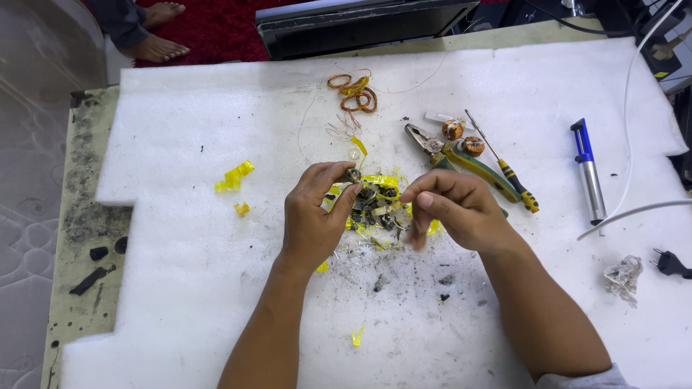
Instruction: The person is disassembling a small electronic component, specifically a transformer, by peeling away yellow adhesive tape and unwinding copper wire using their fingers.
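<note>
- Pinching with the left hand [313, 216]: thumb and forefinger closed on a small dark part [352, 175], held just above the scrap pile [371, 205].
- Hovering with the right hand [458, 209] just beside it, fingers curled inward and tips drawn together over the pile's right edge; impossible to tell whether anything thin is being gripped there.
- Lying between and under both hands: that pile of dark, blocky core pieces tangled in glossy yellow tape.
- Covering the bench: a white foam sheet [180, 130], soft and fibrous, speckled with black grit and crumbs near the hands.
- Showing along the left edge: bare tabletop [79, 216], dull greenish, soot-stained, carrying a few black bits.
- Resting farther up the foam: loops of coppery wire [355, 92], thin and springy.
- Lying right of the pile: pliers [461, 160] with green-yellow grips, and a slim screwdriver [502, 164] with a yellow-black handle crossing beside them.
- Sitting near the plier jaws: two small round coils [462, 138] wound in copper.
- Lying well to the right: a solder sucker [588, 171], metal tube with blue top.
- Trailing across the right side: a white cable [634, 209]; below it, a crumpled clear scrap [624, 275] and a black plug [672, 264].
- Scattered left: loose yellow tape bits [235, 176].
- Bordering the far edge: a dark flat device [360, 25], a red rug [216, 29], and another person's bare feet [160, 32].
</note>
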